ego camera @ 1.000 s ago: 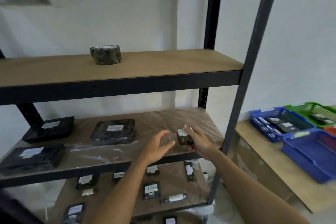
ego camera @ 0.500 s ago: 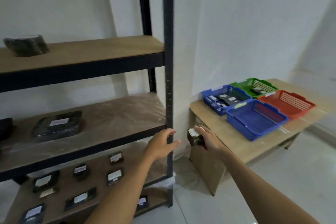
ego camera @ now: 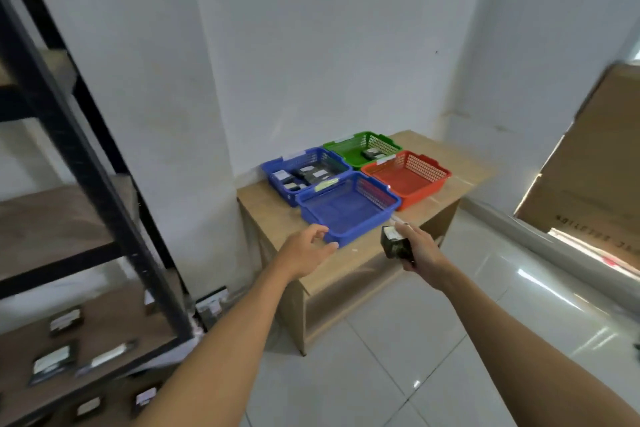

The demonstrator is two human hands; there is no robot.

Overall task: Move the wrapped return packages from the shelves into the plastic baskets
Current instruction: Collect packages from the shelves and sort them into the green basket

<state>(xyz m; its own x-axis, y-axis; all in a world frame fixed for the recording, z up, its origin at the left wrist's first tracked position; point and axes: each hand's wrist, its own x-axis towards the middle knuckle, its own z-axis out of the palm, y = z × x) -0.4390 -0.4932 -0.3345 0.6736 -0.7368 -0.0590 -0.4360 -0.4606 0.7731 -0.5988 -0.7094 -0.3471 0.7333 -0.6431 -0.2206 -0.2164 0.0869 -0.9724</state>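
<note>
My right hand (ego camera: 420, 250) grips a small dark wrapped package (ego camera: 394, 242) with a white label, held just in front of the low wooden table (ego camera: 356, 250). My left hand (ego camera: 306, 250) is open, fingers spread, in front of the near blue basket (ego camera: 346, 210), which holds nothing I can see. Behind it a second blue basket (ego camera: 306, 172) holds several wrapped packages. A green basket (ego camera: 362, 148) holds one package. The red basket (ego camera: 407, 177) looks bare inside.
The black metal shelf rack (ego camera: 86, 163) stands at the left, with several small labelled packages (ego camera: 55, 362) on its lower boards. A large cardboard box (ego camera: 595, 163) leans at the right. White tiled floor (ego camera: 398, 357) lies between me and the table.
The view has swung right from the shelves to the baskets. My right hand carried the package off the shelf and over toward the table; my left hand moved along beside it, still open.
</note>
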